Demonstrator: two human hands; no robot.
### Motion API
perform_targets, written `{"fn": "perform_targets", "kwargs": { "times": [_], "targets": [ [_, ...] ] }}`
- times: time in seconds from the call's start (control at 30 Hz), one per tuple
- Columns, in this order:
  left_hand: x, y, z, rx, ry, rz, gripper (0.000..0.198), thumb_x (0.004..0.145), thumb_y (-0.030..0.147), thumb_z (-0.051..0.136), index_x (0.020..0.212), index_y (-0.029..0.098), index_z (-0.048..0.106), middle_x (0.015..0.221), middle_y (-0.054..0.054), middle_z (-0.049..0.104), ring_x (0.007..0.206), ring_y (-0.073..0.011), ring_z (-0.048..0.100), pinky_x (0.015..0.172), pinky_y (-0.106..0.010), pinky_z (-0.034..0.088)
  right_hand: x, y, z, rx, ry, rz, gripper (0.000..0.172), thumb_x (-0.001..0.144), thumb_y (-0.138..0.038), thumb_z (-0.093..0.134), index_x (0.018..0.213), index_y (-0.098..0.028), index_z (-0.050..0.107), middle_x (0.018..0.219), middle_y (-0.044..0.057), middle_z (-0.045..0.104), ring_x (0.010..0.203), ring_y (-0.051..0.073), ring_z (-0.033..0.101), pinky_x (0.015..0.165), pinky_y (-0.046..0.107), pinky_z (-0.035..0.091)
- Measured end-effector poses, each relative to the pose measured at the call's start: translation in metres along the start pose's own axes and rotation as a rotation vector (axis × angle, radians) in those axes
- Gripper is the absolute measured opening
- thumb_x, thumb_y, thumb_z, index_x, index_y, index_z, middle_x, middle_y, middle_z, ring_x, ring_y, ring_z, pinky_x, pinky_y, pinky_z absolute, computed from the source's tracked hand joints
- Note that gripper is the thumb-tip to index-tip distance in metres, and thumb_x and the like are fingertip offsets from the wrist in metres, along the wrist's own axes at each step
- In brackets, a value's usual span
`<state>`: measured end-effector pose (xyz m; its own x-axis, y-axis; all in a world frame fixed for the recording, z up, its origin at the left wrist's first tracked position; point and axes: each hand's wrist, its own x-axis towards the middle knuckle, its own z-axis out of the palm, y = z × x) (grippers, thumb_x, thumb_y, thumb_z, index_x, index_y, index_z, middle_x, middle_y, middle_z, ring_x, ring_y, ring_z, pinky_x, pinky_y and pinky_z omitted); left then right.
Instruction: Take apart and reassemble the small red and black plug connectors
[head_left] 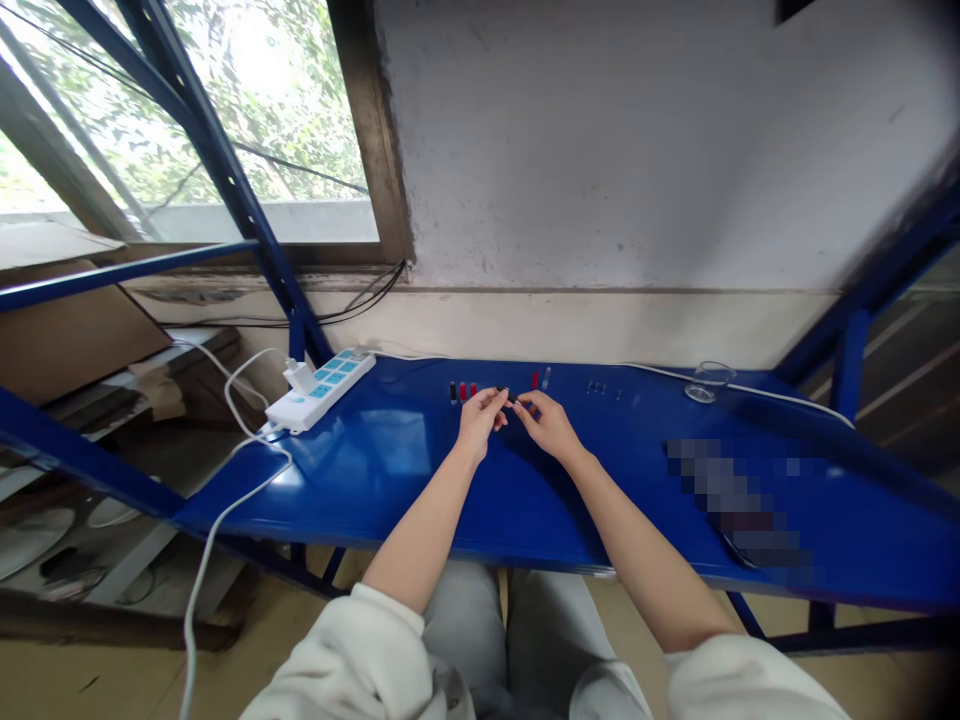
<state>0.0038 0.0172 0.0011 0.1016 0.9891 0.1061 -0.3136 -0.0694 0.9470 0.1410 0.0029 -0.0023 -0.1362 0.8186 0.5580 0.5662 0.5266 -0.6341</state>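
My left hand (480, 418) and my right hand (551, 425) meet above the middle of the blue table (360, 500). Between their fingertips is a small dark piece (512, 398), pinched from both sides; its exact kind is too small to make out. Just beyond my left hand are a small black tube (453, 392) and red tubes (463, 391), side by side. Past my right hand are another red tube (535, 380) and a clear tube (547, 377). Several tiny clear pieces (596, 388) lie farther right.
A white power strip (322, 390) with a plug and cable occupies the table's left end. At the back right is a clear glass cup (709, 382) near a white cable (787, 398). A blurred-out dark object (731, 500) lies on the right. Blue frame posts (851, 365) flank the table.
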Motion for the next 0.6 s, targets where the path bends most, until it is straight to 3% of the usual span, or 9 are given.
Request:
{"fn": "perform_targets", "kwargs": {
  "times": [0.1,0.3,0.43,0.6],
  "targets": [
    [0.0,-0.001,0.001,0.048,0.031,0.008,0.034,0.063,0.041,0.066,0.078,0.012,0.058,0.068,-0.002,0.057,0.042,-0.0038,0.045,0.036,-0.016,0.028,0.0,0.002,-0.001,-0.067,-0.029,-0.013,0.02,0.079,-0.034,0.046,0.082,-0.018,0.059,0.079,0.004,0.056,0.061,0.012,0.05,0.06,0.024,0.04],
    [0.002,-0.004,0.0,0.128,0.271,0.08,0.029,0.066,0.04,0.063,0.077,0.014,0.054,0.066,0.0,0.056,0.04,-0.0028,0.043,0.036,-0.015,0.031,0.001,0.011,-0.003,-0.176,-0.111,0.021,0.017,0.076,-0.028,0.049,0.08,-0.017,0.062,0.067,0.002,0.054,0.059,0.012,0.048,0.058,0.024,0.038],
    [0.001,0.001,-0.003,0.114,0.342,0.094,0.027,0.068,0.039,0.061,0.077,0.015,0.05,0.067,0.001,0.054,0.042,-0.0034,0.043,0.035,-0.014,0.03,0.002,0.02,-0.008,-0.217,-0.112,0.201,0.016,0.074,-0.026,0.051,0.081,-0.017,0.062,0.067,0.003,0.059,0.062,0.013,0.053,0.06,0.024,0.039],
    [0.0,0.0,0.0,0.208,0.31,0.075,0.026,0.065,0.036,0.065,0.076,0.015,0.053,0.069,0.0,0.054,0.049,-0.0048,0.047,0.041,-0.015,0.038,0.005,0.029,-0.02,-0.245,-0.008,0.435,0.016,0.071,-0.022,0.054,0.083,-0.017,0.063,0.074,0.005,0.065,0.071,0.016,0.06,0.064,0.025,0.042]
  ]
}}
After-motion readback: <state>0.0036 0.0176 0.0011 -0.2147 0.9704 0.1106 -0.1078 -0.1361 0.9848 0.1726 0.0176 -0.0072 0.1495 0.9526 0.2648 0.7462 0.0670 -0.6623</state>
